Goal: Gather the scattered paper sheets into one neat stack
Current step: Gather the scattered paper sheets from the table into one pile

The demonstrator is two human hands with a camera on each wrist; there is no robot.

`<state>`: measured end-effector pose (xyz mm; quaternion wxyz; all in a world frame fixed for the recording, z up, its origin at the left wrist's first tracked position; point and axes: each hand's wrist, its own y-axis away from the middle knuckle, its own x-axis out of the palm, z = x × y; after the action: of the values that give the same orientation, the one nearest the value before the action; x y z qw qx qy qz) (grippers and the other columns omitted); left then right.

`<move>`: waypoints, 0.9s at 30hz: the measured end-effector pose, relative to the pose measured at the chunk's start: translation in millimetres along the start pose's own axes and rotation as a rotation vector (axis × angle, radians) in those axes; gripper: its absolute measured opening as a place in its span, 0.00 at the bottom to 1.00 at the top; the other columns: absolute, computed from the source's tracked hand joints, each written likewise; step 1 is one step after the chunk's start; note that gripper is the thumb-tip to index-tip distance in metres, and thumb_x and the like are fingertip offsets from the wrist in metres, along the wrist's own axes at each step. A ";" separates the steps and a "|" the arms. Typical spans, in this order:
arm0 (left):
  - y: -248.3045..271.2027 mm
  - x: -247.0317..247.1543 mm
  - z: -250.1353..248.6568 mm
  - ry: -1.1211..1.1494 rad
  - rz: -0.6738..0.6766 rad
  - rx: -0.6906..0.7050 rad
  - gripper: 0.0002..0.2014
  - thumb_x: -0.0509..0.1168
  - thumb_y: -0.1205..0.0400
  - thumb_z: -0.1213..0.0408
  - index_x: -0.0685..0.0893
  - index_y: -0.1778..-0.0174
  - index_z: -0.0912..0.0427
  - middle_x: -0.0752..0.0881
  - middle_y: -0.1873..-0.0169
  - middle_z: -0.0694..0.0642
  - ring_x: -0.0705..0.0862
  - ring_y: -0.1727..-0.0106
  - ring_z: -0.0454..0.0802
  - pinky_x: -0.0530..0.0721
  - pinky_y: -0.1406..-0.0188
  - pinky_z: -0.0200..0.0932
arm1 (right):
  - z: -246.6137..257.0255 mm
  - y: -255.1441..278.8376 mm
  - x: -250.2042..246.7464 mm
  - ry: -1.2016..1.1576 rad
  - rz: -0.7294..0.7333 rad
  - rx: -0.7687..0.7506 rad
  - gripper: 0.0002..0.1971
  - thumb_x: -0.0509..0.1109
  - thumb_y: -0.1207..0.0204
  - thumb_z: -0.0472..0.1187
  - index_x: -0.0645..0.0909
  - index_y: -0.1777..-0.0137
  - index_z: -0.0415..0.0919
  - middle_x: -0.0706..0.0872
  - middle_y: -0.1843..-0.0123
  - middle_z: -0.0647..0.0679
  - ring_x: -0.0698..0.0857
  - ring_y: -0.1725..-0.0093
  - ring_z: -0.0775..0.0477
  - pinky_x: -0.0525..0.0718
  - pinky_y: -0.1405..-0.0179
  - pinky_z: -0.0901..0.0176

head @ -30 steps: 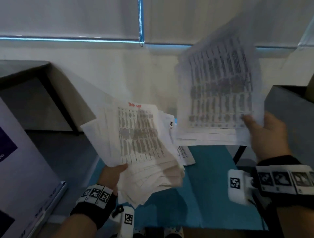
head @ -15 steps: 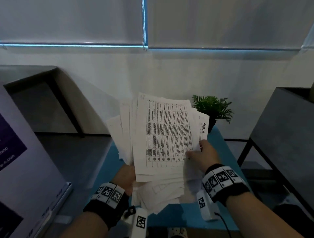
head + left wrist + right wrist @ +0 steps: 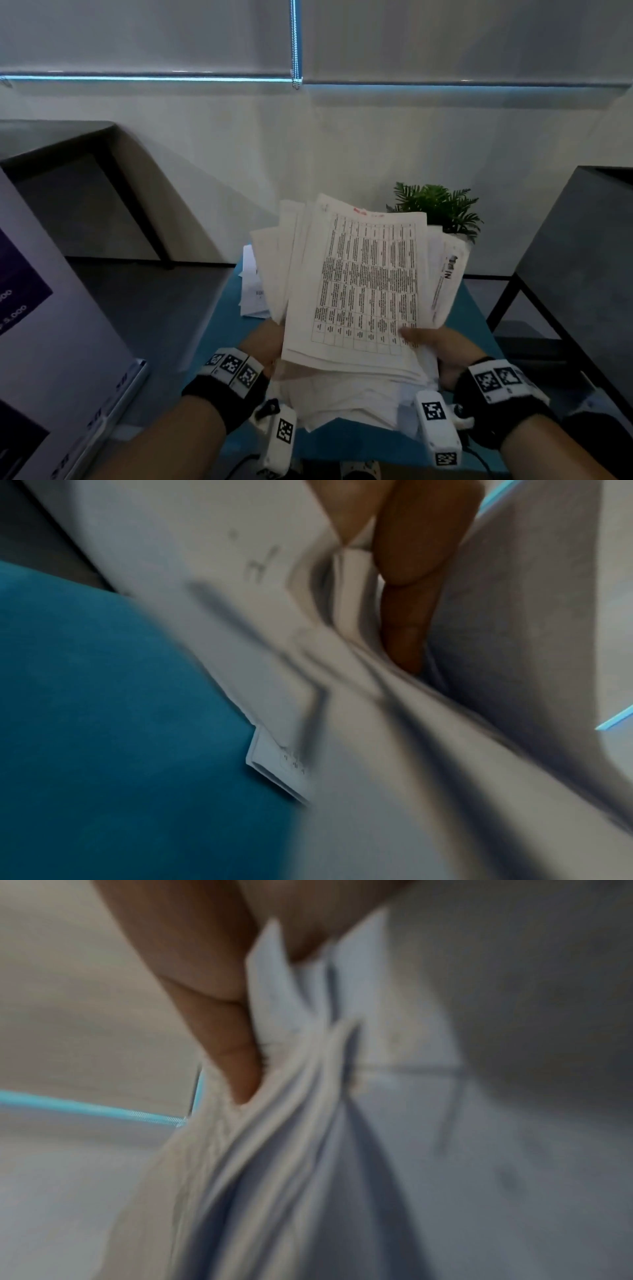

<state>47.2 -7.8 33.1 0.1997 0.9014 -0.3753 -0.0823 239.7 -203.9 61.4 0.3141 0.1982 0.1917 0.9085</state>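
A thick, fanned bundle of printed paper sheets (image 3: 363,284) is held up over the blue table (image 3: 472,315), a page with a table of text on top. My left hand (image 3: 263,342) grips the bundle's lower left edge, mostly hidden behind the pages. My right hand (image 3: 435,346) grips the lower right corner, thumb lying on the top page. In the left wrist view my fingers (image 3: 407,593) lie between sheets (image 3: 342,696); the right wrist view shows my thumb (image 3: 219,1001) pressed into bunched pages (image 3: 308,1123). A few more sheets (image 3: 251,284) lie on the table behind.
A small green potted plant (image 3: 438,209) stands at the table's far right edge. A dark table (image 3: 579,260) is on the right, another dark table (image 3: 68,178) at the left. A banner board (image 3: 51,342) leans at the near left.
My right hand brought its separate sheets down onto the bundle in my left hand. Both hands now hold one merged bundle, and the plant has come into view.
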 end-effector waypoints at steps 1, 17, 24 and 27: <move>-5.0 3.6 -3.7 -0.085 -0.063 0.008 0.17 0.56 0.14 0.68 0.75 0.32 0.73 0.84 0.42 0.68 0.82 0.40 0.62 0.81 0.37 0.55 | -3.8 -9.2 -2.8 0.042 -0.095 -0.003 0.38 0.88 0.57 0.39 0.84 0.42 0.31 0.89 0.45 0.32 0.87 0.44 0.31 0.80 0.38 0.30; -139.9 -27.6 -0.9 -0.850 -0.229 0.126 0.28 0.68 0.21 0.54 0.73 0.25 0.56 0.74 0.26 0.58 0.74 0.27 0.56 0.70 0.26 0.45 | -5.3 -35.7 -62.3 0.036 -0.466 -0.225 0.02 0.69 0.25 0.36 0.79 0.56 0.38 0.83 0.59 0.41 0.82 0.61 0.42 0.82 0.54 0.47; -181.7 -18.5 18.2 -1.293 -0.067 -0.060 0.40 0.58 0.23 0.38 0.54 0.17 0.50 0.55 0.17 0.60 0.57 0.18 0.64 0.58 0.20 0.56 | -13.4 -50.1 -65.3 0.044 -0.516 -0.310 0.10 0.64 0.21 0.31 0.77 0.41 0.36 0.81 0.43 0.42 0.79 0.47 0.41 0.72 0.33 0.42; -170.2 -15.2 26.3 -1.400 -0.023 -0.091 0.43 0.56 0.25 0.33 0.51 0.17 0.48 0.50 0.17 0.60 0.55 0.18 0.65 0.57 0.19 0.59 | -16.0 -52.3 -65.5 0.005 -0.467 -0.239 0.05 0.68 0.23 0.35 0.79 0.50 0.36 0.83 0.52 0.40 0.81 0.58 0.41 0.78 0.43 0.42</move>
<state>138.1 103.9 -62.6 -0.0525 0.6313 -0.4021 -0.6611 305.2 -211.7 7.4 0.5360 0.1076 0.1242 0.8281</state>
